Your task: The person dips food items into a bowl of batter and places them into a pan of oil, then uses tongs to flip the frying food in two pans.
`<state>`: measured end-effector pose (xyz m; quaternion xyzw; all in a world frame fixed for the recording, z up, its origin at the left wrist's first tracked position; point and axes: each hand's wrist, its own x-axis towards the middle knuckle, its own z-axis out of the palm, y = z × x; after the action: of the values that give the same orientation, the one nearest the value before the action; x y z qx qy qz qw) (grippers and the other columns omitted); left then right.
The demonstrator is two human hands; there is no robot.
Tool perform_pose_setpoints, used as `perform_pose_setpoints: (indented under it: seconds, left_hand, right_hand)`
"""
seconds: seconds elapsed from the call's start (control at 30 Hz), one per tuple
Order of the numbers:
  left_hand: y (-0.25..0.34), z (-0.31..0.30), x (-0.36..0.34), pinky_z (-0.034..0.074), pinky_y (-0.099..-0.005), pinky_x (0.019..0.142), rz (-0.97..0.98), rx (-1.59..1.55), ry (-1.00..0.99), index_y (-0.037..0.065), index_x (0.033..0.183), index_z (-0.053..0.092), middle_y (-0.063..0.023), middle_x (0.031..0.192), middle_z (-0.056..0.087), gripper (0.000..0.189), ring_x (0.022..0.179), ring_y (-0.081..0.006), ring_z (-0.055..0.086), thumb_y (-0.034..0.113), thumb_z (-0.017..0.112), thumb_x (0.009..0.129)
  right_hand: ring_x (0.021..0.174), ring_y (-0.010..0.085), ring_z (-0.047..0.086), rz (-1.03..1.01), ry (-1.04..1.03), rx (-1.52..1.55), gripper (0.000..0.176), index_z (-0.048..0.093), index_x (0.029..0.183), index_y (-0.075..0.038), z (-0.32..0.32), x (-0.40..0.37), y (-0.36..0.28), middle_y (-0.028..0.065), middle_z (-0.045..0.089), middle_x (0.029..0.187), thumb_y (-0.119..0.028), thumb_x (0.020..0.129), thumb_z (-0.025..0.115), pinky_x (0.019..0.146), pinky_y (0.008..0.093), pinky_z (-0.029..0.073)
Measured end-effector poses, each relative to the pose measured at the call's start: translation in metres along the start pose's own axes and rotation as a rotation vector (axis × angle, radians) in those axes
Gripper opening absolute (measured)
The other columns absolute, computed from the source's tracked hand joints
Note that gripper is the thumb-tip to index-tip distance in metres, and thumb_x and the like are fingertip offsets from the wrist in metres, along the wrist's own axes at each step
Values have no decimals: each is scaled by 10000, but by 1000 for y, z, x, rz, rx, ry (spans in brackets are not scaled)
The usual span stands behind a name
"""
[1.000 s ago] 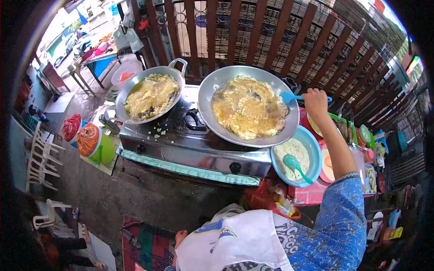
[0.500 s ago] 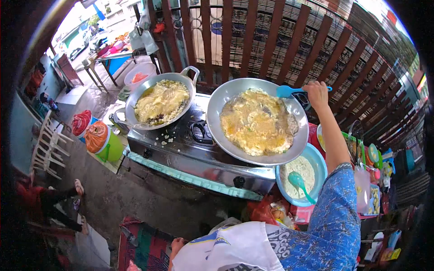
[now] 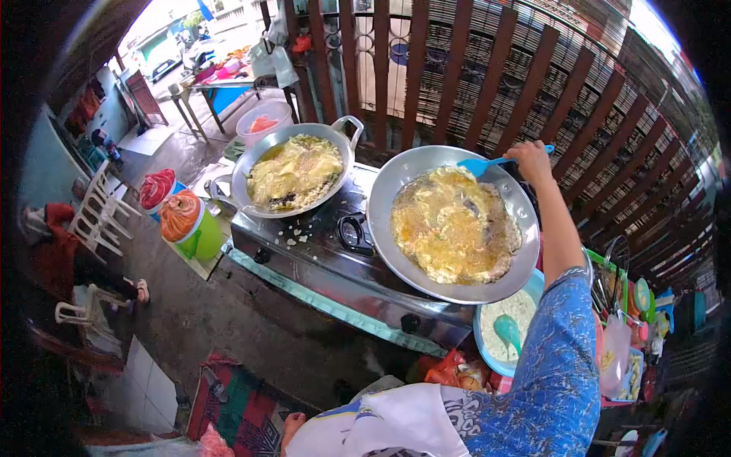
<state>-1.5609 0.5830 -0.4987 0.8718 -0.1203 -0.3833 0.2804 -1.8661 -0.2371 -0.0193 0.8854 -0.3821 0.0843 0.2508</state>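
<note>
My right hand (image 3: 531,161) is closed around the handle of a blue spatula (image 3: 476,166). The spatula's head rests at the far rim of the right-hand wok (image 3: 384,221), touching the edge of the food. A wide, bubbling mass of yellow fried batter (image 3: 449,225) lies in oil there. On the left burner stands a second wok (image 3: 240,171) with a similar yellow batter mass (image 3: 295,171) in oil. My left hand (image 3: 292,428) shows only in small part beside the white apron; its fingers cannot be made out.
Under the right wok's edge stands a blue basin (image 3: 481,335) of pale batter with a green ladle (image 3: 506,331). The stove (image 3: 335,266) carries scattered batter bits. Lidded buckets (image 3: 196,228) stand left, a slatted fence (image 3: 457,76) behind. Someone in red (image 3: 57,244) is at far left.
The view has shifted, so the woks sit lower and further right. The spatula has slid along the wok's far rim to the left, its head now lower against the food.
</note>
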Motion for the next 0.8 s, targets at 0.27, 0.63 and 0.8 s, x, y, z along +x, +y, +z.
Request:
perform_pose_setpoints:
  seconds: [0.27, 0.63, 0.8]
  left_hand:
    - [4, 1, -13, 482, -337, 741, -59, 94, -52, -7, 957, 625, -144, 878, 651, 347, 837, -223, 619, 303, 606, 804]
    - [18, 14, -22, 478, -332, 747, -64, 31, -10, -4, 950, 625, -139, 913, 654, 377, 869, -218, 624, 342, 582, 805]
    - [20, 17, -20, 482, -322, 737, -227, 20, -11, 21, 986, 623, -130, 929, 652, 379, 862, -203, 624, 355, 599, 807]
  right_hand:
    - [906, 162, 535, -117, 92, 103, 293, 670, 857, -242, 16, 14, -25, -37, 603, 874, -17, 717, 545, 804, 338, 362]
    - [837, 261, 604, -77, -218, 208, 240, 682, 898, -220, -114, -33, -48, 51, 644, 843, -127, 710, 566, 697, 393, 471]
    - [838, 276, 611, -38, -488, 211, 280, 672, 959, -268, -111, -53, -92, 80, 646, 866, -159, 721, 573, 672, 408, 494]
